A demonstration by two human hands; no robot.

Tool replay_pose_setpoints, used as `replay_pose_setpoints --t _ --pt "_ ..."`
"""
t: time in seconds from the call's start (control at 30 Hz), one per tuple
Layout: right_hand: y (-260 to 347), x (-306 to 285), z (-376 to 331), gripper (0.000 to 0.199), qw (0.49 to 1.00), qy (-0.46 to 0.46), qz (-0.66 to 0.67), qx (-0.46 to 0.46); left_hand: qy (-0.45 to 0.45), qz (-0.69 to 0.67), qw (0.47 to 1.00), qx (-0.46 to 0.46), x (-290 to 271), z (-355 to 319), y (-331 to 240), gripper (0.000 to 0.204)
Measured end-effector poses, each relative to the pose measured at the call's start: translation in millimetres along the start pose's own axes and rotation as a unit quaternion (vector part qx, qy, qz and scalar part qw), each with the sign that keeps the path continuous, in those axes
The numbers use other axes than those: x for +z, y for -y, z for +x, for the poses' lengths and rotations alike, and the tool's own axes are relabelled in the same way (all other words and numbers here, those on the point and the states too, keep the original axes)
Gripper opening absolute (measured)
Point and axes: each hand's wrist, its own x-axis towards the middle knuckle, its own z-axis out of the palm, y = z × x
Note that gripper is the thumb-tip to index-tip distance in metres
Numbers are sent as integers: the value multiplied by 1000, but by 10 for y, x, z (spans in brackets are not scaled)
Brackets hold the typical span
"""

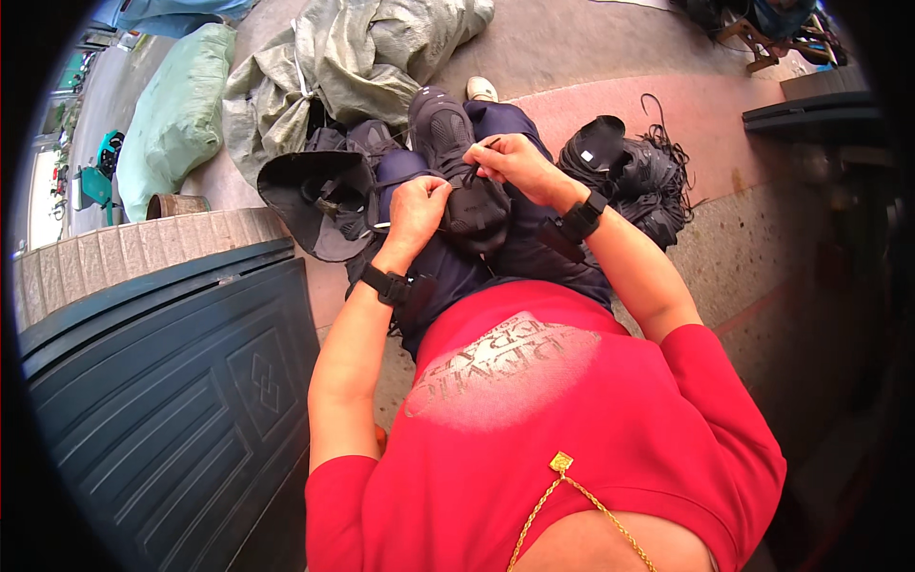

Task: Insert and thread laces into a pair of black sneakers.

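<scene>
A black sports shoe (456, 162) lies on my lap, toe pointing away from me. My left hand (416, 210) grips the near left side of the shoe. My right hand (513, 162) pinches a thin black lace (474, 170) above the shoe's tongue. Both wrists carry black bands. I sit in dark trousers and a red shirt.
Left of my knees lies a heap of dark shoe parts (319, 191). Another pile of black pieces with cords (634, 167) sits at the right. Grey-green sacks (353, 57) and a pale green bag (176, 114) lie beyond. A dark panelled door (172, 381) stands at my left.
</scene>
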Motion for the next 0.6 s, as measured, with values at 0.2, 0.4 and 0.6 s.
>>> replay_pose_setpoints --t 0.2,0.4,0.6 --pt "6 -7 20 24 999 38 15 0 -33 44 998 1 45 20 -43 21" --pt "25 2 18 24 999 47 -3 9 19 -5 1000 -13 91 150 16 22" --pt "162 11 11 24 997 62 -51 3 -8 184 973 135 -16 74 -206 14"
